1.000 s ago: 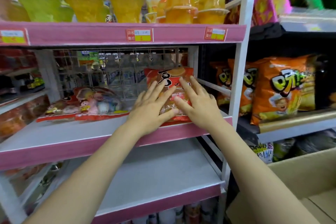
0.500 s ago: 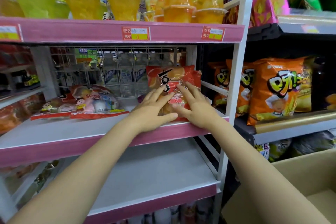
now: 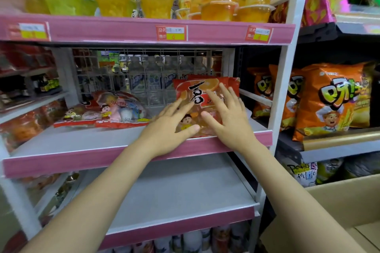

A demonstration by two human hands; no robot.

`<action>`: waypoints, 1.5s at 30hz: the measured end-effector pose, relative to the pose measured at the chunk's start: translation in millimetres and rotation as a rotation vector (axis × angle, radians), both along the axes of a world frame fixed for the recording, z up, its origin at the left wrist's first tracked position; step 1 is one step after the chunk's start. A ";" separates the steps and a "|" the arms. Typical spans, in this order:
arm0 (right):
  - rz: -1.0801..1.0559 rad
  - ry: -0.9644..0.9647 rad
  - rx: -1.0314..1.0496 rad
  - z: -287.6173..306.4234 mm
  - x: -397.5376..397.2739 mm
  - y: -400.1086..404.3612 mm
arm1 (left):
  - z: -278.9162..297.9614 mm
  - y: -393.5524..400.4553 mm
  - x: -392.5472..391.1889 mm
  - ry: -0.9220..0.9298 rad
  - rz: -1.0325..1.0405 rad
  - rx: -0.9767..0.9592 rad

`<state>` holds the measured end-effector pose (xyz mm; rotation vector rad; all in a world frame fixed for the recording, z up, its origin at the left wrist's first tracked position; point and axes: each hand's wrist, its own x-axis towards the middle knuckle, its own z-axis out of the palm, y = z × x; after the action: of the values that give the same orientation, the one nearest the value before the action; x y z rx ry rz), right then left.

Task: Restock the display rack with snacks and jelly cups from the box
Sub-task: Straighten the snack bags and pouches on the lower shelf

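Left hand [image 3: 170, 127]: your fingers lie straight on the front of the red bag [image 3: 202, 98], pressing, not gripping.
Right hand [image 3: 228, 117]: same, flat on the bag's right half.
Bag position: upright at the right end of the middle shelf [image 3: 82, 146], close to its front lip.
Risk 1: the bag tips forward off the lip when you lift your palms; it leans on soft packs behind.
Risk 2: a hard push crushes the jelly inside.
Count, upright red bags: at least 2; the rear ones are hidden.
Count, flat bags [image 3: 115, 113]: about 2.
Count, box [image 3: 337, 211]: 1, lower right.
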<state>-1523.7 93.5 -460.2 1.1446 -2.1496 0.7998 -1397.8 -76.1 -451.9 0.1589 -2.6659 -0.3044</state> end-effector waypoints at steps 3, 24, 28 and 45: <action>0.120 0.033 -0.060 16.8 25.6 -29.8 | 1.7 -39.4 41.7 0.112 0.159 -0.048; 0.310 -0.247 0.679 30.2 57.5 -235.8 | 2.6 -145.9 127.6 -0.269 0.515 0.240; 0.265 -0.248 0.660 32.0 53.7 -228.9 | -1.5 -151.7 126.9 -0.262 0.519 0.263; 0.167 -0.309 0.582 30.3 55.6 -217.1 | -12.8 -140.6 179.5 -0.062 0.525 -0.088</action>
<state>-1468.1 -123.6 -429.8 1.5878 -2.6739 0.4428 -1218.3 -216.8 -464.7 0.8294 -2.5707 -0.0123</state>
